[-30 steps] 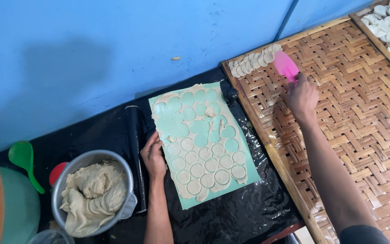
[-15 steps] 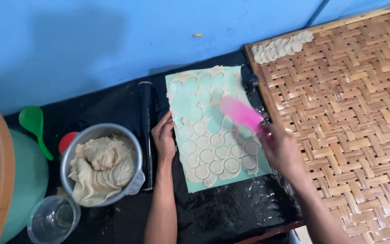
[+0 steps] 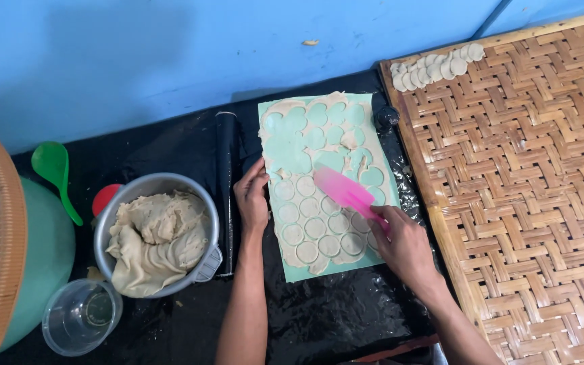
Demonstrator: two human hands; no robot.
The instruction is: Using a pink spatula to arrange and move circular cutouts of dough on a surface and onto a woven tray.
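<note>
A thin sheet of dough cut into many small rounds lies on a pale green mat on black plastic. My right hand grips a pink spatula, its blade lying on the dough rounds near the mat's middle. My left hand presses flat on the mat's left edge, fingers together, holding nothing. At the mat's far end the rounds are gone and only dough scraps and holes are left.
A black rolling pin lies left of the mat. A metal bowl of dough, a clear plastic cup, a green spoon and a green tub sit at left. A woven bamboo tray at right holds overlapping dough rounds.
My right hand has come back from the bamboo tray with the pink spatula and lowered it onto the dough rounds. The left hand has stayed on the mat's edge.
</note>
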